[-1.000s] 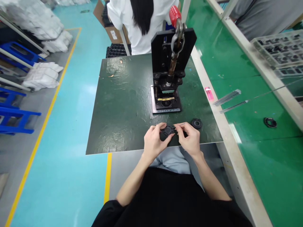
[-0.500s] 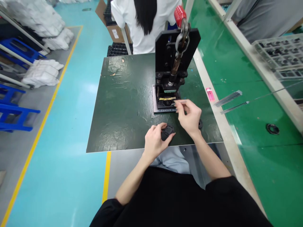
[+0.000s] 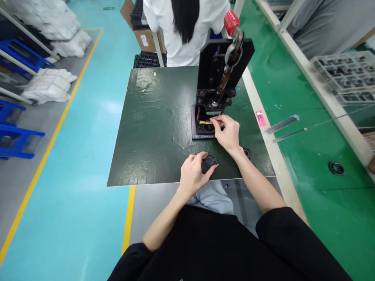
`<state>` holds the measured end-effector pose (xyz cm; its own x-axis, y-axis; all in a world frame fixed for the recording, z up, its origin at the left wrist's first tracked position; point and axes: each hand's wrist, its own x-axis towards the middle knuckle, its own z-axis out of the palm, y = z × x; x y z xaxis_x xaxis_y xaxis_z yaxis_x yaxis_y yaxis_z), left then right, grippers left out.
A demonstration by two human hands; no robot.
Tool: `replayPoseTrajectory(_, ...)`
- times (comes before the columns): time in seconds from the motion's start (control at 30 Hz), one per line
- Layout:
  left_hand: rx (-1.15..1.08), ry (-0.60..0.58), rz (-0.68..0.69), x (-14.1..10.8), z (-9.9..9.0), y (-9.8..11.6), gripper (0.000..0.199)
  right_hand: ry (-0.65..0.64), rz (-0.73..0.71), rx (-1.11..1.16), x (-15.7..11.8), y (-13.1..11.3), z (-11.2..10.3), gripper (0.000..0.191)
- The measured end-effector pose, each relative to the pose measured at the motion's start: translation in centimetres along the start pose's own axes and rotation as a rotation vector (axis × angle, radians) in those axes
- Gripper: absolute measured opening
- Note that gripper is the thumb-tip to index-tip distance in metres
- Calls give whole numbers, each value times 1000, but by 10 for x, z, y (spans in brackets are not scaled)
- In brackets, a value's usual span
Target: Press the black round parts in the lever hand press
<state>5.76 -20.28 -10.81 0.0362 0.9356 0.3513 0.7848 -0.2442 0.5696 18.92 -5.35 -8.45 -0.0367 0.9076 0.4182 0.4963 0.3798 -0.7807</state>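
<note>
My left hand point(image 3: 193, 171) grips a round black plastic part point(image 3: 209, 160) by its edges, with thumb and fingers on opposite sides, low over the front of the dark table mat point(image 3: 149, 148). My right hand point(image 3: 227, 132) is pinched at the base of a black hand press point(image 3: 215, 93), just below its ram. Whatever is between those fingertips is too small to make out. Beside them a yellow strip point(image 3: 204, 123) lies across the press fixture. A second round black part point(image 3: 247, 153) rests on the mat by my right wrist, partly hidden.
The press lever has a red grip point(image 3: 231, 22). On the green bench to the right lie a pink object point(image 3: 260, 118), thin metal strips point(image 3: 283, 124), a black ring point(image 3: 336, 168) and a compartment tray point(image 3: 348, 70). A person in a white shirt point(image 3: 184, 47) is beyond the table.
My right hand has moved left and slightly forward into the press, its fingertips now by the yellow strip. My left hand still holds the round part in nearly the same place.
</note>
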Motion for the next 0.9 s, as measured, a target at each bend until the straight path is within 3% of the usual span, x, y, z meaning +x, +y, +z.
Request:
replayPoseTrajectory(0.13,-3,21,-3,0,0,1,42,110,57,132,-22,-8,-15,37)
replayPoseTrajectory(0.27,-5,3,-19,0,0,0,44,-34,200,264,-72,-14,-33,40)
replayPoseTrajectory(0.4,-8,-5,-20,0,-1,0,42,-104,229,231,-109,-11,-37,37)
replayPoseTrajectory(0.9,-2,1,-22,0,0,1,44,-109,34,44,-112,-11,-34,24)
